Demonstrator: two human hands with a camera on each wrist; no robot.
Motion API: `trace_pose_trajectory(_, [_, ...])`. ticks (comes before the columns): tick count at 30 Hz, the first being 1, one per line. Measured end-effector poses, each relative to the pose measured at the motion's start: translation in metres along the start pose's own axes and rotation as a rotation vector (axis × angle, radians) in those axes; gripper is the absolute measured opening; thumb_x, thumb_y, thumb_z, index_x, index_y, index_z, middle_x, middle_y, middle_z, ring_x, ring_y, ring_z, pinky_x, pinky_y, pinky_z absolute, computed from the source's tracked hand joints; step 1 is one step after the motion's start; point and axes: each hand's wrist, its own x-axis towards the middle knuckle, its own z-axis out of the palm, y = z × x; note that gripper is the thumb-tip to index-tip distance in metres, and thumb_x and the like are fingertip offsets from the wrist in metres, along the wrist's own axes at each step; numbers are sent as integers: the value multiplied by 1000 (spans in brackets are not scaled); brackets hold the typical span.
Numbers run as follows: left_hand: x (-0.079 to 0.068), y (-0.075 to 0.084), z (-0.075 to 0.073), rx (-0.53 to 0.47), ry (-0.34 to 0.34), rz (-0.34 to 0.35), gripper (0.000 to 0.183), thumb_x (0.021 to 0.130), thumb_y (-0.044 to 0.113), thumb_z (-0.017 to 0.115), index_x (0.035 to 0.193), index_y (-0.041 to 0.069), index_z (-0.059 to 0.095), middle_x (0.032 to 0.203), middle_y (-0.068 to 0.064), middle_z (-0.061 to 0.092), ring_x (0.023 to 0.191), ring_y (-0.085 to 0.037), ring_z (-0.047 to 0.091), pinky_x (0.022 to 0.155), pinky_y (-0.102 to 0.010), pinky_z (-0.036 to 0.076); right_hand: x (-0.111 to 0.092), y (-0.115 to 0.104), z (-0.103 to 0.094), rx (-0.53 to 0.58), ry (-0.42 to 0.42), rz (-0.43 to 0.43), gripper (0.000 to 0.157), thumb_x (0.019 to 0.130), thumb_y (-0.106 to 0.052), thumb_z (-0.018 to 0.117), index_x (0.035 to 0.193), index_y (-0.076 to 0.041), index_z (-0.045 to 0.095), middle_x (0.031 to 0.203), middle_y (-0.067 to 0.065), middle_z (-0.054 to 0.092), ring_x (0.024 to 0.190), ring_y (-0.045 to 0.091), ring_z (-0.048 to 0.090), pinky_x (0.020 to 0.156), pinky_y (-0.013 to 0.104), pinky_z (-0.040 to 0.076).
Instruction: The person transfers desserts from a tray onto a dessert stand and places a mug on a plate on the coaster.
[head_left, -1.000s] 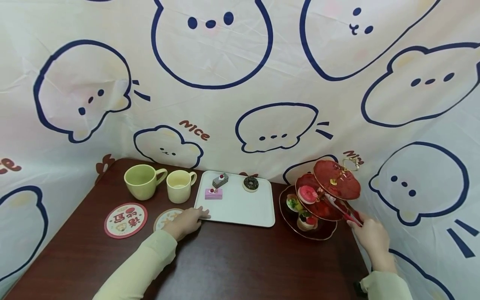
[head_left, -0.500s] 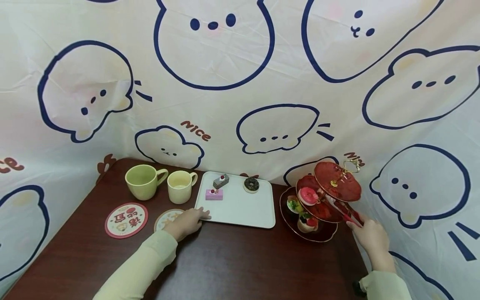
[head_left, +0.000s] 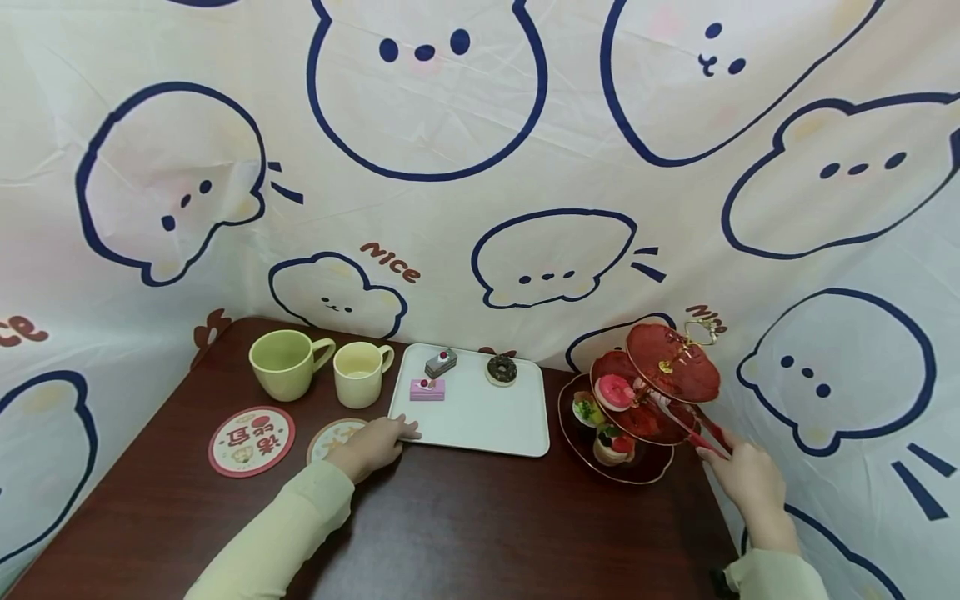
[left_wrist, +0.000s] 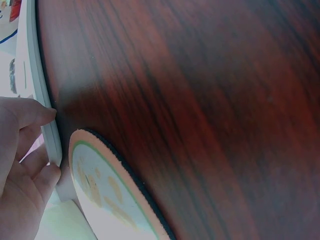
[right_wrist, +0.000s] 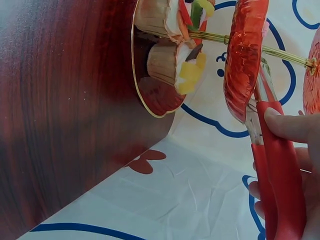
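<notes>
My left hand (head_left: 375,446) holds the near left corner of a white tray (head_left: 480,429), its fingertips at the rim (left_wrist: 42,85). On the tray are a pink cake slice (head_left: 427,390), a grey cake slice (head_left: 441,362) and a chocolate donut (head_left: 502,370). My right hand (head_left: 750,482) grips red-handled tongs (right_wrist: 280,170) beside a red three-tier cake stand (head_left: 678,362). The tongs' tips reach into the middle tier, near a pink round pastry (head_left: 617,391); what lies between them is partly hidden. Fruit-topped cupcakes (right_wrist: 167,67) sit on the bottom tier.
A green mug (head_left: 281,367) and a smaller cream mug (head_left: 357,375) stand left of the tray. A red-rimmed coaster (head_left: 252,442) and another coaster (left_wrist: 110,185), partly under my left arm, lie on the dark wood table (head_left: 510,533). Patterned cloth (head_left: 450,217) hangs behind.
My right hand has shifted very slightly right and down with the tongs, whose tips stay in the middle tier. My left hand has stayed at the tray's corner.
</notes>
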Motion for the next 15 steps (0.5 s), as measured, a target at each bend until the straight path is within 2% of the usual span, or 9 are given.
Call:
trace_pose_trajectory(4, [0,0,-1,3,-6,-2,39,88,-11,58,122,0,74,137,-21,62,135,-47,49,111,-58,40,-4,2,-2,-7,6,-6,78,98,-42,66,145,15,40,132,47,47,105,58,56,72,60,51])
trace_pose_trajectory(11, [0,1,-2,-17,-12,-3,39,89,-11,58,123,0,74,138,-21,61,135,-47,48,111,-59,38,-8,7,-3,-10,12,-5,82,96,-45,69,144,15,42,128,47,50,94,53,59,66,55,51])
trace_pose_trajectory(15, [0,1,-2,-10,-9,4,39,89,-11,57,123,0,74,138,-21,61,135,-48,48,111,-59,39,-11,9,-4,-16,16,4,83,95,-45,69,142,17,43,125,46,52,89,49,59,67,55,53])
